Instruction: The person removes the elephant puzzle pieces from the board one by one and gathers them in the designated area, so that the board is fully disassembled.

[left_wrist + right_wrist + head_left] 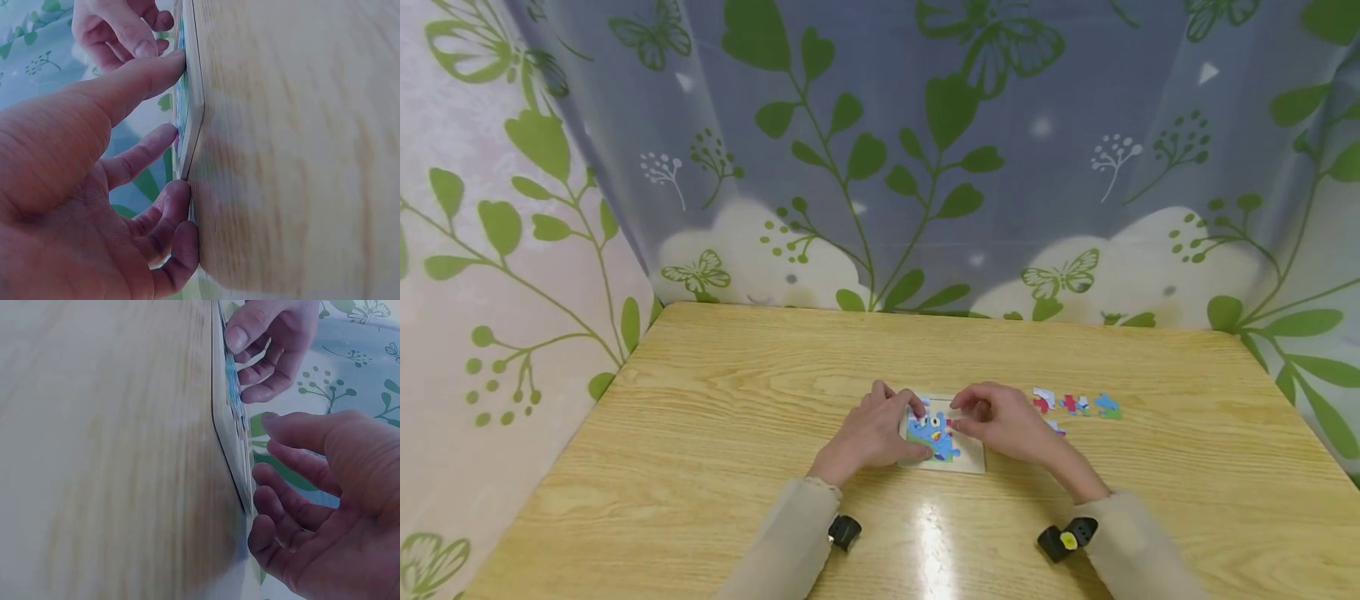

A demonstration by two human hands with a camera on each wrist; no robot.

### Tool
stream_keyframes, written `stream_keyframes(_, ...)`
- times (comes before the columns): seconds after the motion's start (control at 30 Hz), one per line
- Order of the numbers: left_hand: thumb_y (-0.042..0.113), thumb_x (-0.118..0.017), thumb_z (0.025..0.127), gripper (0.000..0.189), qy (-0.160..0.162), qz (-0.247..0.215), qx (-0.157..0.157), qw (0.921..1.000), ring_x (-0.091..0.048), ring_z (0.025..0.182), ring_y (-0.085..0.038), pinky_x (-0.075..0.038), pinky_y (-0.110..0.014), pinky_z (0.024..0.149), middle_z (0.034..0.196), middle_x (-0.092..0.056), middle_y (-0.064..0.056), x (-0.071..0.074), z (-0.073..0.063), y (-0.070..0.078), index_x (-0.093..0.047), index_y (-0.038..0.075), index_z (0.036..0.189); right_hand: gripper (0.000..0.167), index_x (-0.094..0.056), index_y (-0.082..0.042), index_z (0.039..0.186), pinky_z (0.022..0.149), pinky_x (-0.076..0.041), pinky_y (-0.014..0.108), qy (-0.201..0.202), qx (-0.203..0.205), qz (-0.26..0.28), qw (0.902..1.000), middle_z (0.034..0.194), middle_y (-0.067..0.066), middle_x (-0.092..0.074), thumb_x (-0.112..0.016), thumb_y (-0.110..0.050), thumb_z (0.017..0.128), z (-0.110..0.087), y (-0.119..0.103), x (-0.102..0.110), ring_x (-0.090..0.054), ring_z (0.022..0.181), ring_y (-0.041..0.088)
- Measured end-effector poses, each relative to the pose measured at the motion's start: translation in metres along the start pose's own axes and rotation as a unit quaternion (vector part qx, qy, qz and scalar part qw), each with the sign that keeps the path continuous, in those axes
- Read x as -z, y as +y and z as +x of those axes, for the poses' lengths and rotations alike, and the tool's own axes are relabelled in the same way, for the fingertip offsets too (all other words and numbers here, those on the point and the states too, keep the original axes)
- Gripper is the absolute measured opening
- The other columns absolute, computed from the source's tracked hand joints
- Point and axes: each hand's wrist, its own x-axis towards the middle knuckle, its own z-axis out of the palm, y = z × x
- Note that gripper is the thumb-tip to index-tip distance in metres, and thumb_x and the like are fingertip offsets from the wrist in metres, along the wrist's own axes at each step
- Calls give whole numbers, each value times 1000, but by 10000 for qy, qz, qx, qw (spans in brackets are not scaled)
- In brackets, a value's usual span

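A small puzzle board (968,459) lies on the table in front of me, its left part filled with joined blue, green and red jigsaw pieces (934,432). My left hand (872,429) rests at the board's left side. In the left wrist view its thumb (153,72) presses near the board's edge, the index fingertip touches the pieces and the other fingers lie by the rim. My right hand (1003,423) hovers over the board's right side. From the right wrist view, its thumb and loosely bent fingers (294,494) stand apart, with nothing visible between them.
Loose jigsaw pieces lie right of the board: a red and white piece (1042,400), a red and blue one (1075,405) and a blue and green one (1107,406). Another piece (1056,428) is partly hidden by my right hand. A patterned curtain (880,167) borders the wooden table (737,375).
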Motion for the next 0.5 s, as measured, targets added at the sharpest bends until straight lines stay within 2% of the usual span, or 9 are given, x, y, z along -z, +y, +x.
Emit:
stream_keyframes(0.33, 48, -72, 65, 46, -61, 11, 148, 9999, -39, 84, -19, -33, -32, 65, 101, -34, -1, 0, 3, 0, -52, 29, 102, 21, -63, -14, 95, 61, -42, 30, -210, -45, 12, 9998, 82, -3, -56, -69, -22, 77, 8, -5, -5, -50, 70, 14)
stream_keyframes(0.5, 48, -72, 66, 46, -59, 36, 118, 9999, -39, 83, -19, -33, -31, 65, 100, -33, -1, 0, 3, 0, -52, 29, 102, 21, -64, -16, 95, 62, -41, 31, -311, 9, -164, 9994, 86, 1, -54, -70, -22, 76, 10, -6, -6, -48, 72, 14)
